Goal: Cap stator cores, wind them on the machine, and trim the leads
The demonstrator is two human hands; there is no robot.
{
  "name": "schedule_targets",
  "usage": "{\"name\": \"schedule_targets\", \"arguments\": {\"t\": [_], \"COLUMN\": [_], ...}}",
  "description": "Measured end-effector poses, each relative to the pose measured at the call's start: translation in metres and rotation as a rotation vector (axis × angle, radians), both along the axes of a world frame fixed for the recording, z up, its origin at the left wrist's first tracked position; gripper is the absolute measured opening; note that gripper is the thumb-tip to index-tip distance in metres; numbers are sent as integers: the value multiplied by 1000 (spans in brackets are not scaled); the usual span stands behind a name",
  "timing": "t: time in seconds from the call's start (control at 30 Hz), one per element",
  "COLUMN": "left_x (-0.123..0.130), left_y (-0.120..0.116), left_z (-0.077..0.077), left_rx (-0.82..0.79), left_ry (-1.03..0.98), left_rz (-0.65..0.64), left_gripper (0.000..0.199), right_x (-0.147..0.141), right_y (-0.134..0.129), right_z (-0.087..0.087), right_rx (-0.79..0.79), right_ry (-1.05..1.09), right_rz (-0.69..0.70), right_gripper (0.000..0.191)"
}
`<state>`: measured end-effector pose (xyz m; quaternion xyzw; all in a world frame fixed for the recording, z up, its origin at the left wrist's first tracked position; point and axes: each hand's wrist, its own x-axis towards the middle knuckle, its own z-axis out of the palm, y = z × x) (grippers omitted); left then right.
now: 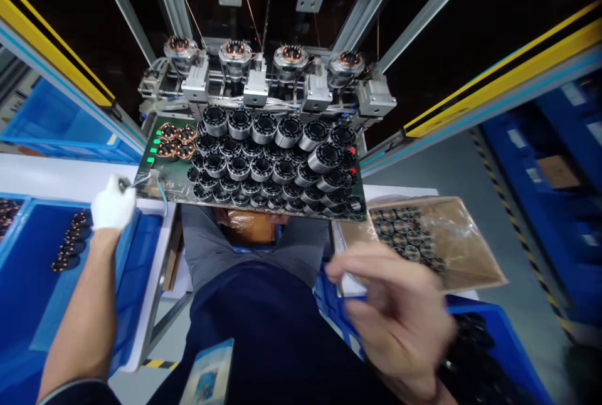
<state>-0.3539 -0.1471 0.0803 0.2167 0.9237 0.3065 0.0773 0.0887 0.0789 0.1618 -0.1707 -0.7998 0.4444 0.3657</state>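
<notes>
My left hand (pixel 113 204), in a white glove, is closed beside the left end of the green work plate (pixel 176 173); a small dark, thin object shows at its fingertips, too small to name. My right hand (pixel 397 317) is bare and blurred, low at the right, in front of a cardboard box (pixel 470 248). Its fingers are bent, with a gap between thumb and forefinger and nothing visible there. Rows of black-and-silver stator cores (pixel 261 168) stand on the plate, some stacked. Several copper-wound stators (pixel 176 142) lie at its left end.
Behind the plate, winding machine heads hold copper-wound stators (pixel 235 51), with wires running above. A blue bin (pixel 28 292) with wound parts is at the left. Another blue bin (pixel 512 355) with dark parts is at the lower right. Yellow-edged frame posts (pixel 56 47) flank the station.
</notes>
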Motion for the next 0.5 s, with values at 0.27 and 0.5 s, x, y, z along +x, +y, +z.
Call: {"name": "schedule_targets", "arguments": {"t": [0.27, 0.5], "left_x": [179, 199], "left_y": [-6, 66], "left_z": [18, 85], "left_rx": [244, 390], "left_ry": [11, -110], "left_rz": [-143, -879], "left_gripper": [10, 37], "right_x": [-107, -95], "right_y": [-59, -60], "right_z": [-88, -93], "right_rx": [-378, -657], "right_ry": [-103, 189], "right_rz": [232, 28], "right_gripper": [90, 73]}}
